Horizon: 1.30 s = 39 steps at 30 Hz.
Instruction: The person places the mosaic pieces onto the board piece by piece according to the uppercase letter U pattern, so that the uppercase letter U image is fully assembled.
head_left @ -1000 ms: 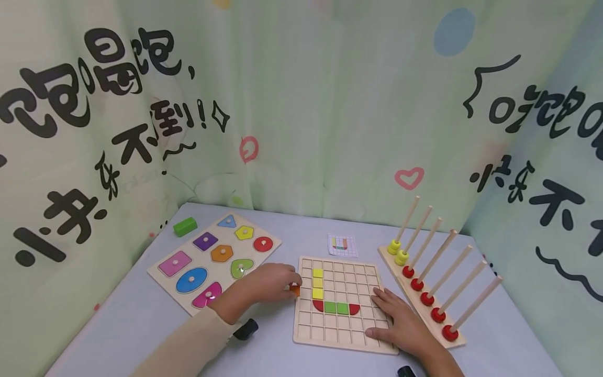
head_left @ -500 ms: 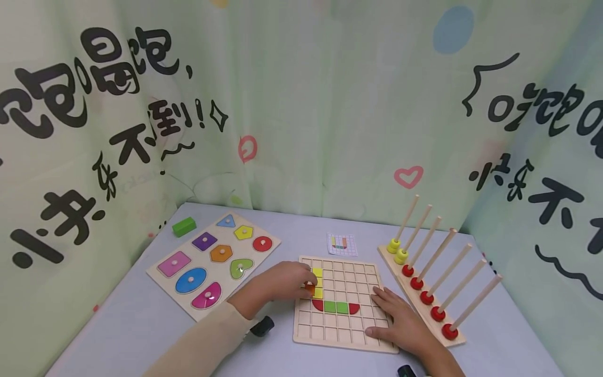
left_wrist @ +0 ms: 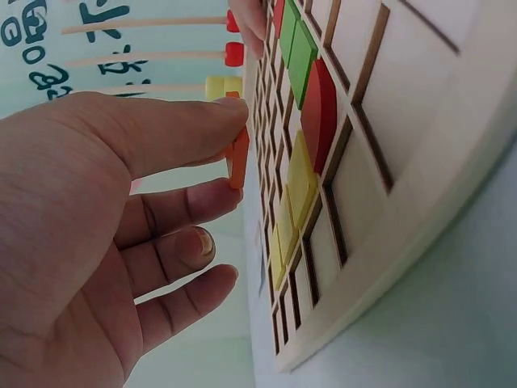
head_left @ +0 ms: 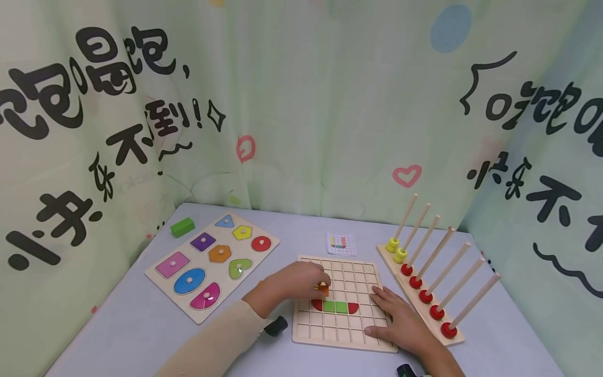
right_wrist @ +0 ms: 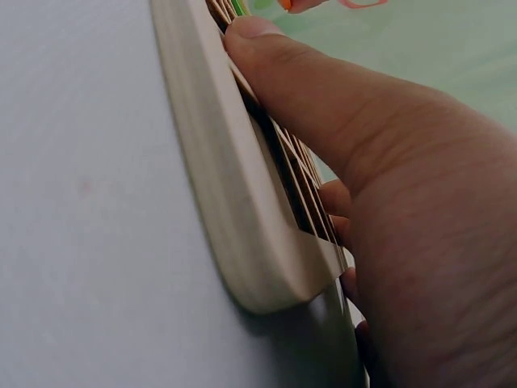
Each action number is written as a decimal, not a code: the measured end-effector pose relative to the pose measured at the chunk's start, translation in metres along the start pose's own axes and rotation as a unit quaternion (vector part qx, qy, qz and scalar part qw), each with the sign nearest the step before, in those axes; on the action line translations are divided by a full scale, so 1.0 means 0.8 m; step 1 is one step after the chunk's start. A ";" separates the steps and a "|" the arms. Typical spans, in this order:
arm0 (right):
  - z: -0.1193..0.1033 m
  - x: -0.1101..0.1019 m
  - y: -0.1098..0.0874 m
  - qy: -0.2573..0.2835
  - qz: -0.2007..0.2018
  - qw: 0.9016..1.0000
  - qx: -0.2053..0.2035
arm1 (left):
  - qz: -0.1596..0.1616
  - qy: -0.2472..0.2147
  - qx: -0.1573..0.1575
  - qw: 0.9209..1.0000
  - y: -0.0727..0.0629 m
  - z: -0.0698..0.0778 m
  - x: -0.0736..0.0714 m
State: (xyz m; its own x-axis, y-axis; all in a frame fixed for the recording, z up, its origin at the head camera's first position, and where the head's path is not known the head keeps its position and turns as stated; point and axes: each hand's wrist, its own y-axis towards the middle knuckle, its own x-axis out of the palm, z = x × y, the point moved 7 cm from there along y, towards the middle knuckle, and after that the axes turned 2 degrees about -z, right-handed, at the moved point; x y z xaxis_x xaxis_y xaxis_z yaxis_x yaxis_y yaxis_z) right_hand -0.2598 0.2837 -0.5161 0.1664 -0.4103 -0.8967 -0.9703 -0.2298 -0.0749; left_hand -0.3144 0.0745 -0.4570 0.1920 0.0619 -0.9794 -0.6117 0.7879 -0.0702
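Note:
Between its thumb and index finger my left hand (head_left: pixel 297 281) pinches a small orange square tile (left_wrist: pixel 237 158), held just above the wooden grid board (head_left: pixel 325 332). The other fingers of that hand are loosely bent in the left wrist view. Set in the board are yellow tiles (left_wrist: pixel 301 182) in a line, green tiles (head_left: pixel 335 307) and a red quarter-round tile (left_wrist: pixel 320 117), with another red tile (head_left: pixel 353 308) at the far end of the green ones. In the head view the left hand hides the yellow tiles. My right hand (head_left: pixel 400 322) rests spread on the board's right edge.
To the left lies a knobbed shape puzzle (head_left: pixel 200 267), with a green block (head_left: pixel 182 227) behind it. A small pattern card (head_left: pixel 341 244) sits beyond the board. On the right stands a peg rack (head_left: pixel 419 293) with red and yellow beads.
My left hand has carried the orange tile rightward, from the board's left edge to over the yellow column. The right hand has stayed in place on the board.

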 end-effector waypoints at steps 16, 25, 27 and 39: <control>-0.002 -0.002 -0.003 -0.001 0.001 1.000 0.001 | 0.003 -0.006 0.030 1.000 0.033 0.022 0.004; -0.001 -0.002 -0.002 -0.002 0.005 1.000 -0.007 | -0.005 -0.009 0.028 1.000 0.048 0.030 0.009; -0.001 -0.003 -0.002 -0.002 0.006 1.000 -0.008 | -0.003 -0.005 0.032 0.999 0.052 0.033 0.008; -0.003 -0.005 -0.004 0.002 0.013 0.999 -0.031 | -0.011 -0.003 0.014 1.000 0.074 0.043 0.017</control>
State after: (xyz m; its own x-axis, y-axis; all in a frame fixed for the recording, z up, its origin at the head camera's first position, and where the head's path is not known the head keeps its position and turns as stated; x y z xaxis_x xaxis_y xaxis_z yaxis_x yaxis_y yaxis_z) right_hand -0.2571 0.2839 -0.5113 0.1421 -0.4194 -0.8966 -0.9617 -0.2729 -0.0247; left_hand -0.3216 0.1427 -0.4681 0.2099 0.0487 -0.9765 -0.5858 0.8059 -0.0857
